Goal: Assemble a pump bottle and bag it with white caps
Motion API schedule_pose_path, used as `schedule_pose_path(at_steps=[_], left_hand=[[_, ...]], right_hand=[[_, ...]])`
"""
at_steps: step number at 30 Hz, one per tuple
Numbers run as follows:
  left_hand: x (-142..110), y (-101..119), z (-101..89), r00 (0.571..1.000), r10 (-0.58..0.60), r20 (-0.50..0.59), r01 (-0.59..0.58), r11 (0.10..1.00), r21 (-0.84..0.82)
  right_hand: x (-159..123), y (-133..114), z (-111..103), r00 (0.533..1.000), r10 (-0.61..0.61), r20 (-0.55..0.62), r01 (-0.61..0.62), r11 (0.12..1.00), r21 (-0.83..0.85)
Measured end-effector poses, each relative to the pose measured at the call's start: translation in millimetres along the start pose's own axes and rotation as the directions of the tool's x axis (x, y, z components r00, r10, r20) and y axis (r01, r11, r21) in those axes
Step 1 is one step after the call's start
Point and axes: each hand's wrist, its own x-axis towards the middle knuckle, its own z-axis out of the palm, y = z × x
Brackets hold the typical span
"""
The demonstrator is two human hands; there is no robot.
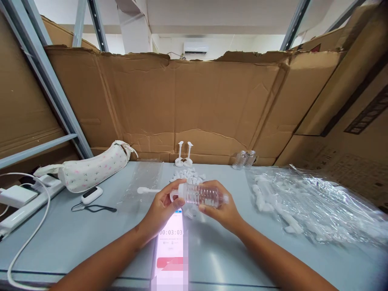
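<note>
My left hand [166,204] pinches a white plastic cap piece [182,193] at the neck of a clear bottle. A long white stem [148,190] with a wider tip sticks out leftward past my fingers. My right hand [222,206] is wrapped round the clear ribbed plastic bottle [200,195], held sideways above the table. Whether the cap piece is fully seated on the neck I cannot tell. Beyond my hands lies a pile of small white plastic parts [188,176]. Two white stemmed cap pieces [183,155] stand upright at the back.
Two clear bottles [244,159] stand at the back right. A plastic bag of white parts [315,206] covers the right side. A phone [169,250] showing a timer lies in front. On the left are a floral pouch [97,167], a small white device [91,195] and a power strip [33,204].
</note>
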Motion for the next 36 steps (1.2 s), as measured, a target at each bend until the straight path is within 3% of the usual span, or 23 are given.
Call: schedule_pose_path(at_steps=[5, 8, 10, 12, 15, 18, 23, 25, 28, 30, 32, 36], left_hand=[[-1, -1, -1.7, 0.998, 0.055, -0.034, -0.05, 0.99, 0.134], [-1, 2, -2.4, 0.994, 0.104, -0.027, -0.098, 0.981, 0.166], [-1, 4, -2.0, 0.994, 0.111, -0.002, -0.11, 0.984, 0.141], [-1, 4, -1.4, 0.997, 0.07, 0.039, -0.073, 0.994, 0.082], [-1, 3, -0.3, 0.996, -0.014, 0.085, 0.015, 1.0, -0.014], [-2, 4, 0.2, 0.996, -0.041, 0.075, 0.045, 0.998, -0.052], [-1, 6, -0.6, 0.989, -0.096, 0.11, 0.108, 0.988, -0.114], [-1, 6, -0.2, 0.983, -0.115, 0.14, 0.134, 0.982, -0.133], [-1, 4, 2.2, 0.987, -0.11, 0.121, 0.12, 0.99, -0.081], [-3, 3, 4.4, 0.996, -0.059, 0.062, 0.059, 0.998, 0.008], [-5, 1, 5.8, 1.0, 0.017, 0.009, -0.018, 0.993, 0.117], [-10, 0, 4.2, 0.965, 0.262, 0.031, -0.255, 0.898, 0.358]], right_hand=[[-2, 2, 12, 0.985, 0.17, 0.034, -0.172, 0.952, 0.252], [-2, 0, 13, 0.983, 0.173, 0.056, -0.182, 0.935, 0.304], [-2, -2, 9, 0.992, 0.122, 0.038, -0.127, 0.966, 0.226], [-2, -5, 4, 1.0, 0.007, 0.022, -0.008, 0.999, 0.047], [-2, -6, -2, 0.985, -0.163, 0.048, 0.17, 0.964, -0.206], [-1, -4, -6, 0.972, -0.225, 0.074, 0.237, 0.931, -0.279], [4, -3, -16, 0.903, -0.322, 0.283, 0.408, 0.851, -0.331], [5, -4, -19, 0.888, -0.335, 0.314, 0.431, 0.845, -0.316], [4, -4, -18, 0.933, -0.274, 0.234, 0.336, 0.897, -0.289], [1, -3, -13, 0.98, -0.156, 0.123, 0.179, 0.962, -0.205], [-1, -3, -5, 0.999, -0.006, 0.047, 0.008, 0.999, -0.038], [-6, -5, 13, 0.981, 0.172, 0.089, -0.192, 0.92, 0.341]])
